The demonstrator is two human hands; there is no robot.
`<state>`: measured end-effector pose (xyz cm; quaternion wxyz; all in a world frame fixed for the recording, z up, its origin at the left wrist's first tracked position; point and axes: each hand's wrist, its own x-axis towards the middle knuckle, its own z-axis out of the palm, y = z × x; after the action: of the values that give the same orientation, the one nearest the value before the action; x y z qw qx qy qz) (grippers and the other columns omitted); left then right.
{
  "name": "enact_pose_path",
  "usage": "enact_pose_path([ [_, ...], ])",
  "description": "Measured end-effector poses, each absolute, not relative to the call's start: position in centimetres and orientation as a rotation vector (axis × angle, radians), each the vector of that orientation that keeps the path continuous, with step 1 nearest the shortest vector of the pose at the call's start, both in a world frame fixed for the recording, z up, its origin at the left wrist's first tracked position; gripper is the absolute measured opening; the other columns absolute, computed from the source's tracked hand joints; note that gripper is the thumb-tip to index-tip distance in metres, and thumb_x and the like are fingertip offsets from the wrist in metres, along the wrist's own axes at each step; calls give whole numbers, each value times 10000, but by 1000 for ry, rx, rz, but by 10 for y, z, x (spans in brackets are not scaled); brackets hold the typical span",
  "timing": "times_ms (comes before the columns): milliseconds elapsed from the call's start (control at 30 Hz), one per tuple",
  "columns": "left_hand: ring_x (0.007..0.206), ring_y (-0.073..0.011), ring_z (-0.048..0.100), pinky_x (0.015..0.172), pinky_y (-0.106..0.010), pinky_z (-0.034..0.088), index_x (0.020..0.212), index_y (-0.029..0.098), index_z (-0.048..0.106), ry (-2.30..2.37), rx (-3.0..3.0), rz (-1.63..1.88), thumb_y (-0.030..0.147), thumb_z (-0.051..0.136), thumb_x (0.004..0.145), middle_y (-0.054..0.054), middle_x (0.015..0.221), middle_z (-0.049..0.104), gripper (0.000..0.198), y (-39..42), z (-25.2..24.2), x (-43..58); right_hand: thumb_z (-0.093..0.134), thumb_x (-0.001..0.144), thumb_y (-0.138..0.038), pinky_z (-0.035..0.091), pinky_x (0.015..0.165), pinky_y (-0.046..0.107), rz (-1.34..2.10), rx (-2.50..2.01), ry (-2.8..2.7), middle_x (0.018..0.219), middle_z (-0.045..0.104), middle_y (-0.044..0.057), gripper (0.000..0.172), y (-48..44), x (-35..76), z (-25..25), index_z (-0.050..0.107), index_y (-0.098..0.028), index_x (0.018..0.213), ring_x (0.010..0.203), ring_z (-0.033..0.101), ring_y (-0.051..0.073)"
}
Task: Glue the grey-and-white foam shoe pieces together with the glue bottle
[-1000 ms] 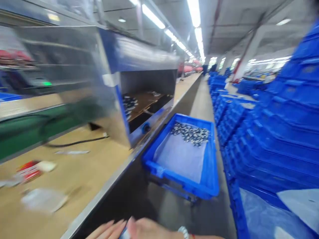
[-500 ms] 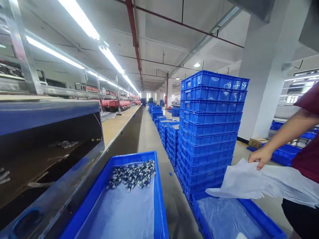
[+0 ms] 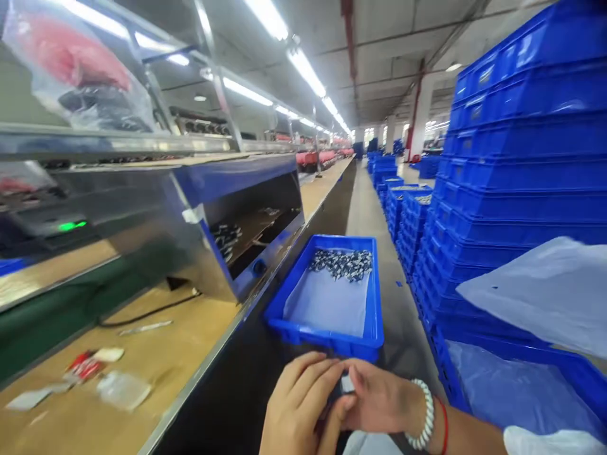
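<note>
At the bottom centre, my left hand (image 3: 301, 401) and my right hand (image 3: 382, 395) are together, with fingers curled in. Between them shows a small dark-and-white piece (image 3: 348, 383), mostly covered by the fingers; its exact kind cannot be made out. My right wrist wears a white coiled band and a red string. Just beyond the hands is a blue crate (image 3: 379, 316) lined with a white sheet (image 3: 327, 303). Many small dark-and-white pieces (image 3: 341, 264) lie heaped at its far end.
A metal housing (image 3: 194, 215) stands on the bench at left, with pieces inside its opening. A clear bottle (image 3: 123, 390) and red packet (image 3: 85, 365) lie on the bench. Stacked blue crates (image 3: 516, 189) rise at right, near a loose white sheet (image 3: 545, 291) above a lined crate (image 3: 564, 354).
My view has turned left and backed off from the crate, bringing more bench into sight. Both my hands have come into view with a piece. The co-worker's arm has left the picture.
</note>
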<state>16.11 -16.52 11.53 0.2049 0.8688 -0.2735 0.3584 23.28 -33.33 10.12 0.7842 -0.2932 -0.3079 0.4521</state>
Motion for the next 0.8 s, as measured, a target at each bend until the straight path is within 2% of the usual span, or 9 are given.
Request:
enact_pose_path([
  [100, 1086, -233, 662, 889, -338, 619, 1225, 168, 641, -696, 2405, 978, 249, 604, 974, -88, 1105, 751, 266, -172, 134, 146, 826, 774, -552, 499, 779, 190, 1037, -525, -635, 940, 614, 5, 494, -316, 220, 93, 659, -154, 1015, 862, 615, 83],
  [167, 1078, -235, 655, 895, -346, 607, 1214, 152, 647, -676, 2370, 973, 226, 619, 960, -94, 1096, 753, 266, -174, 143, 142, 855, 746, -533, 468, 767, 160, 1070, -501, -626, 881, 560, -12, 487, -312, 219, 97, 662, -156, 986, 830, 581, 61],
  [300, 1032, -242, 655, 870, -371, 577, 1176, 136, 658, -634, 2313, 981, 172, 634, 929, -108, 1049, 757, 251, -172, 143, 134, 887, 697, -534, 471, 719, 197, 1160, -518, -602, 863, 513, 7, 521, -308, 218, 105, 673, -137, 959, 778, 545, 90],
  [400, 986, -234, 661, 840, -373, 554, 1157, 140, 657, -588, 2303, 949, 167, 620, 923, -101, 1024, 755, 238, -169, 139, 130, 889, 711, -495, 471, 734, 182, 1201, -529, -570, 934, 531, 29, 487, -302, 216, 103, 684, -144, 980, 831, 559, 99],
  [500, 955, -230, 667, 829, -374, 533, 1117, 130, 658, -519, 2300, 922, 158, 620, 921, -98, 985, 750, 201, -162, 137, 128, 850, 763, -493, 493, 814, 208, 1192, -514, -560, 1020, 558, 39, 496, -291, 216, 97, 673, -190, 1114, 897, 598, 112],
  [567, 941, -230, 680, 842, -381, 522, 1095, 127, 655, -505, 2319, 973, 168, 630, 922, -89, 939, 751, 179, -153, 136, 128, 815, 787, -535, 494, 884, 251, 1156, -569, -592, 1051, 581, 46, 540, -281, 218, 92, 650, -221, 1195, 930, 611, 130],
  [633, 918, -230, 699, 845, -380, 522, 1081, 134, 657, -517, 2367, 1079, 225, 645, 941, -76, 889, 756, 167, -141, 133, 126, 762, 772, -660, 485, 914, 281, 1114, -692, -691, 1012, 598, 54, 602, -270, 220, 86, 662, -208, 1158, 930, 610, 152],
  [733, 843, -213, 728, 804, -342, 555, 1051, 167, 676, -525, 2419, 1255, 314, 626, 987, -35, 783, 757, 168, -122, 123, 118, 751, 688, -764, 497, 828, 298, 1142, -857, -864, 904, 590, 52, 690, -253, 224, 74, 679, -176, 1040, 870, 601, 173],
  [800, 800, -184, 737, 758, -296, 579, 1021, 203, 694, -448, 2464, 1246, 292, 570, 1024, -10, 766, 758, 153, -114, 113, 106, 787, 695, -713, 498, 739, 284, 1223, -926, -931, 845, 579, 32, 621, -242, 227, 67, 676, -180, 995, 817, 596, 168],
])
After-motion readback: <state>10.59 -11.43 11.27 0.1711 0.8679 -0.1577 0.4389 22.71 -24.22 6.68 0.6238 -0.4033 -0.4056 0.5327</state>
